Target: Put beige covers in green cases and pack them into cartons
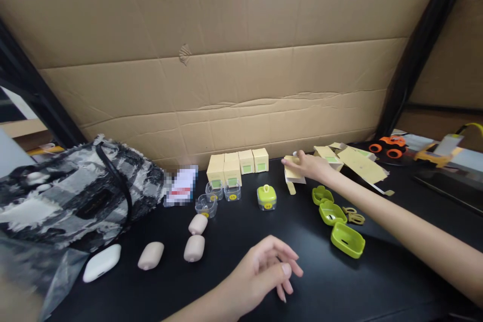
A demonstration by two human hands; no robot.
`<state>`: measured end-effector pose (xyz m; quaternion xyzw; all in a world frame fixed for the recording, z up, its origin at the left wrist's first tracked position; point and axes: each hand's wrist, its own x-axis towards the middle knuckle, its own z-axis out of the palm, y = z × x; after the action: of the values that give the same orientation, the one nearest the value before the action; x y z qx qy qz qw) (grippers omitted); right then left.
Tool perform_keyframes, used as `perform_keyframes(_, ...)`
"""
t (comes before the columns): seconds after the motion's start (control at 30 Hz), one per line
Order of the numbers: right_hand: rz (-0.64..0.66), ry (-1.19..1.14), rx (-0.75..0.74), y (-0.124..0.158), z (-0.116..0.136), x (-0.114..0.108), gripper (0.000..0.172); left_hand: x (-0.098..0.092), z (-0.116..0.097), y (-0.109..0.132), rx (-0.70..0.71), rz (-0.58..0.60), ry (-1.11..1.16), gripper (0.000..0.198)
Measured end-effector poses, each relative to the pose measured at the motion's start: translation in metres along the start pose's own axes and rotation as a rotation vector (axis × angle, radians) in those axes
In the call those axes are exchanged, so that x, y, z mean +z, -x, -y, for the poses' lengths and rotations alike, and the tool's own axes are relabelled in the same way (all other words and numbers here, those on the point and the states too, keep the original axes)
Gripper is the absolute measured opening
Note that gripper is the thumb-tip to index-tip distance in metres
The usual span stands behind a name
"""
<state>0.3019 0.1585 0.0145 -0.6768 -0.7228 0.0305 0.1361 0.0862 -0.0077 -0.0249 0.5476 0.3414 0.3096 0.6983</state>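
My right hand [310,166] reaches to the back of the black table and grips an opened pale yellow carton [292,173], its flap hanging down. Lower in view, my left hand [266,276] hovers palm inward, fingers loosely curled and apart, with nothing in it. Between the hands stands a small clear earbud case [267,198] with a green looped lid and a yellow "H" sticker. Several green case shells [347,240] lie below my right forearm, beside some olive loops [354,216]. To the left are clear case halves [206,205] with similar stickers.
Closed yellow cartons [246,161] stand in rows against the cardboard wall [234,60]. Flattened cartons [364,163] pile up at the right, near an orange toy truck [390,146]. Pink cases [194,248], a white case [101,263] and a black-and-white bag [75,196] occupy the left.
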Motion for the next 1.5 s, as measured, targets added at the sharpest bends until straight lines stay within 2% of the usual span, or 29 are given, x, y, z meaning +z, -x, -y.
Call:
perform_keyframes(0.1,0.016,-0.016,0.065,-0.002,0.004,0.002,0.032,0.0,0.0,0.0,0.002,0.003,-0.005,0.042)
perform_keyframes(0.2,-0.02,-0.041,0.056,0.003,0.005,-0.014,0.032,-0.002,0.0,0.001,0.03,0.005,0.022,0.04)
perform_keyframes(0.27,-0.079,-0.06,0.025,0.015,0.008,-0.03,0.039,-0.004,0.0,0.001,0.114,-0.036,0.034,0.036)
perform_keyframes(0.33,-0.14,-0.086,-0.032,0.034,0.017,-0.045,0.05,-0.006,0.002,0.0,0.244,-0.137,0.046,0.038)
perform_keyframes(0.4,-0.169,-0.112,-0.114,0.06,0.03,-0.052,0.055,-0.006,0.005,0.0,0.345,-0.246,0.102,0.052)
perform_keyframes(0.47,-0.17,-0.132,-0.218,0.087,0.045,-0.05,0.054,-0.004,0.008,0.0,0.348,-0.267,0.207,0.066)
perform_keyframes(0.53,-0.261,-0.131,-0.422,0.11,0.055,-0.041,0.054,-0.001,0.009,0.002,0.285,-0.199,0.294,0.07)
perform_keyframes(0.63,-0.425,-0.131,-0.691,0.13,0.06,-0.026,0.053,0.003,0.005,0.006,0.204,-0.094,0.375,0.063)
perform_keyframes(0.7,-0.434,-0.19,-0.809,0.135,0.056,-0.019,0.042,0.004,0.0,0.007,0.192,-0.099,0.397,0.06)
perform_keyframes(0.8,-0.373,-0.337,-0.927,0.136,0.047,-0.013,0.027,0.001,-0.008,0.005,0.175,-0.215,0.336,0.055)
perform_keyframes(0.87,-0.327,-0.363,-1.005,0.135,0.041,-0.011,0.034,-0.002,-0.011,0.004,0.169,-0.315,0.29,0.047)
perform_keyframes(0.97,-0.318,-0.221,-1.127,0.134,0.038,-0.007,0.062,-0.006,-0.012,0.002,0.167,-0.395,0.264,0.037)
perform_keyframes(1.0,-0.338,-0.156,-1.163,0.133,0.037,-0.006,0.067,-0.007,-0.012,0.002,0.162,-0.4,0.258,0.037)
perform_keyframes(1.07,-0.385,-0.064,-1.227,0.132,0.037,-0.004,0.06,-0.008,-0.011,0.001,0.144,-0.398,0.247,0.039)
perform_keyframes(1.17,-0.424,-0.042,-1.269,0.132,0.036,-0.001,0.04,-0.008,-0.011,0.001,0.112,-0.386,0.246,0.042)
perform_keyframes(1.33,-0.437,-0.029,-1.239,0.136,0.035,0.002,0.027,-0.008,-0.012,0.001,0.093,-0.371,0.292,0.041)
perform_keyframes(1.5,-0.409,0.065,-1.291,0.138,0.039,0.006,0.04,-0.009,-0.012,-0.001,0.061,-0.392,0.33,0.048)
